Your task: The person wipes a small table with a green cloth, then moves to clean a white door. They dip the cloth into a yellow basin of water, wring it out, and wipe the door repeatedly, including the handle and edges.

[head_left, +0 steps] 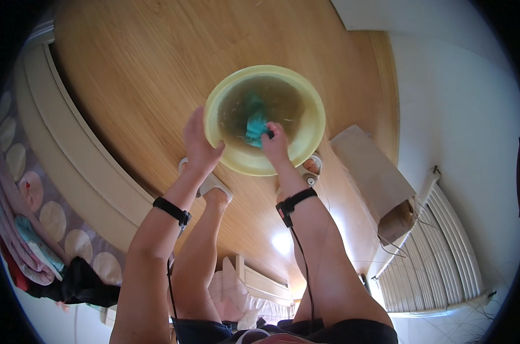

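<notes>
A round pale-yellow basin (316, 94) holds murky brownish water. In the water lies a teal cloth (255, 127), its near end ribbed and its far part sunk and hard to make out. My right hand (276, 143) reaches over the basin's near rim, its fingers closed on the right edge of the cloth, next to a small dark patch. My left hand (201, 143) is at the basin's left side. Its thumb is spread from the fingers, which are slightly blurred and stretched along the outside of the rim.
Wooden floor (139, 63) surrounds the basin, with my slippered feet just below it. On the right are an open paper bag (372, 172) and a white radiator (432, 252). A bed (76, 137) with dotted bedding runs along the left. Cables hang from both wrist straps.
</notes>
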The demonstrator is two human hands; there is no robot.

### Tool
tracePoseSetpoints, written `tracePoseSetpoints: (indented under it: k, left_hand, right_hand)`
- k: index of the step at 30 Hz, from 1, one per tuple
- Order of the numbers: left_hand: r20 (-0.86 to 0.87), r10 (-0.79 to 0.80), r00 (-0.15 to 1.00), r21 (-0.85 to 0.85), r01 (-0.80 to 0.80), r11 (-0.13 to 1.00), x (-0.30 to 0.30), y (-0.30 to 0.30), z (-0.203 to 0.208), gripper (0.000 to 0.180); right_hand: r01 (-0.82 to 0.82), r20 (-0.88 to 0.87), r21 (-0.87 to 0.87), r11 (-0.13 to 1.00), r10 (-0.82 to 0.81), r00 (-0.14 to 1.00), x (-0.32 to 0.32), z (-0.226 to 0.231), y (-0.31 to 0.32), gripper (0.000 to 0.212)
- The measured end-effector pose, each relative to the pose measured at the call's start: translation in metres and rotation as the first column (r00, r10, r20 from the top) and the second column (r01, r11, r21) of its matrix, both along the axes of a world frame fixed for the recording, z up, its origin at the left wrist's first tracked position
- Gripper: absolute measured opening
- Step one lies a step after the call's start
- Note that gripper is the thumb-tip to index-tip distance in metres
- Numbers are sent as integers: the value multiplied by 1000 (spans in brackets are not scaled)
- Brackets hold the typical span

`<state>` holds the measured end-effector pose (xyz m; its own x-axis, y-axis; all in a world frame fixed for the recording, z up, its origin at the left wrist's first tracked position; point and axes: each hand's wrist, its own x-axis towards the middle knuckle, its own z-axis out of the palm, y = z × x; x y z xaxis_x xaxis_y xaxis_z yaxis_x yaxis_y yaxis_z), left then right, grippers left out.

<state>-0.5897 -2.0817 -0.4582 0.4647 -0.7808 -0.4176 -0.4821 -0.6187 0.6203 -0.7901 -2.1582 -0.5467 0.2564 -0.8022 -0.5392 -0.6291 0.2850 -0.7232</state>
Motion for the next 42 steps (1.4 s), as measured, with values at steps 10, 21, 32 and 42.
tracePoseSetpoints:
  k: [10, 21, 32, 42]
  left_hand:
    - [-778, 131, 614, 269, 138, 953, -24, -23, 26, 42]
    - [-692, 689, -213, 721, -174, 671, -51, -33, 108, 6]
    - [-910, 409, -68, 310, 544, 780, -49, -58, 207, 20]
    - [-706, -192, 682, 291, 527, 799, -69, -62, 214, 33]
  right_hand:
    - [-125, 215, -121, 985, 149, 965, 19, 195, -41, 24]
    - [-603, 64, -222, 767, 628, 776, -24, 250, -24, 60]
    - [-694, 38, -618, 369, 896, 442, -20, 289, -69, 54]
    - [-932, -627, -363, -20, 745, 229, -5, 309, -73, 11]
